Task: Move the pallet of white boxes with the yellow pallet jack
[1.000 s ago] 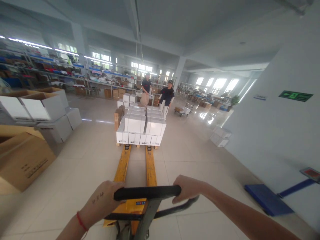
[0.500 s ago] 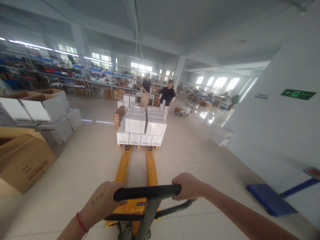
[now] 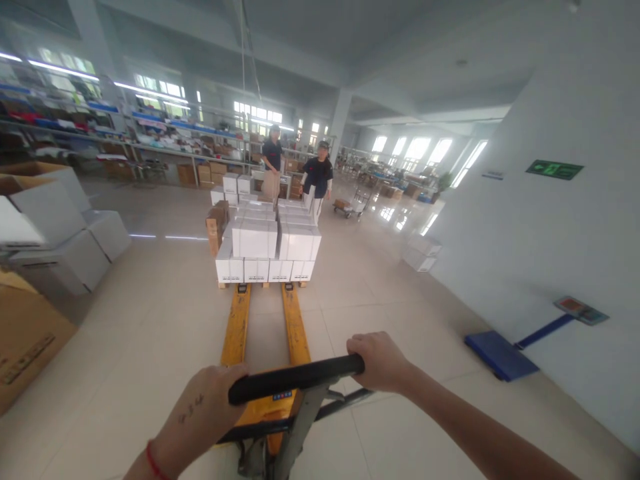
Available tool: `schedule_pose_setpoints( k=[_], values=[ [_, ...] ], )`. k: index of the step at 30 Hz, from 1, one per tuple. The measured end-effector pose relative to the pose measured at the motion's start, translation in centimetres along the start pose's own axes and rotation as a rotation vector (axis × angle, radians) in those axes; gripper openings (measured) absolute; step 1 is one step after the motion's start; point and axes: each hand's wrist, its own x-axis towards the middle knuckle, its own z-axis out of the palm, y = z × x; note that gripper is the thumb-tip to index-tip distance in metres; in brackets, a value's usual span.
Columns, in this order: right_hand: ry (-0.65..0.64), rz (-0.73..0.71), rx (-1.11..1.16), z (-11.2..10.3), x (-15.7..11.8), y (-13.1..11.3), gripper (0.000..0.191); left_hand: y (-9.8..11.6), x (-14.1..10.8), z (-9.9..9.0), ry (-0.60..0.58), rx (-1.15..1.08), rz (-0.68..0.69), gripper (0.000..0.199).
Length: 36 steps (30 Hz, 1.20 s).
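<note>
My left hand (image 3: 213,400) is wrapped round the left end of the black handle (image 3: 295,379) of a yellow pallet jack. At the handle's other end, my right hand (image 3: 377,360) is closed on it too. The jack's yellow forks (image 3: 236,330) reach forward over the tiled floor, their tips at the near edge of a loaded wooden pallet (image 3: 265,285). White strapped cartons (image 3: 255,239) are stacked on that pallet. How far the tips go under it, I cannot tell.
Two people (image 3: 273,160) stand behind the stack. Open white boxes (image 3: 47,210) and a brown carton (image 3: 30,340) are on the left. On the right, a blue platform scale (image 3: 503,355) stands near the wall, with white boxes (image 3: 421,252) farther along. A flat cart (image 3: 349,208) stands beyond.
The pallet and forks appear slightly nearer. The view has swung right, shifting the surroundings leftward. The handle has tilted, its right end now higher. Both hands keep their grip.
</note>
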Motion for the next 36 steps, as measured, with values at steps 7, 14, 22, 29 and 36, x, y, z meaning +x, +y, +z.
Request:
schedule_pose_setpoints(
  k=[7, 14, 22, 29, 36],
  values=[
    [-0.024, 0.011, -0.041, -0.4, 3.8, 0.3, 0.013, -2.0, 3.5, -0.7, 0.025, -0.023, -0.012, 0.018],
    [-0.018, -0.04, -0.053, -0.3, 9.8, 3.2, 0.012, -1.8, 7.2, -1.5, 0.092, -0.005, -0.104, 0.016],
    [0.006, -0.133, -0.106, -1.3, 17.2, 5.9, 0.017, -3.2, 12.6, -2.5, 0.148, 0.03, -0.119, 0.018],
    [0.013, -0.131, -0.128, -2.1, 23.7, 6.6, 0.021, -7.3, 18.3, -4.4, 0.22, -0.018, -0.037, 0.021],
    [0.01, -0.07, -0.137, -2.8, 29.8, 6.4, 0.021, -11.0, 24.3, -7.3, 0.176, 0.039, 0.009, 0.021]
  ],
)
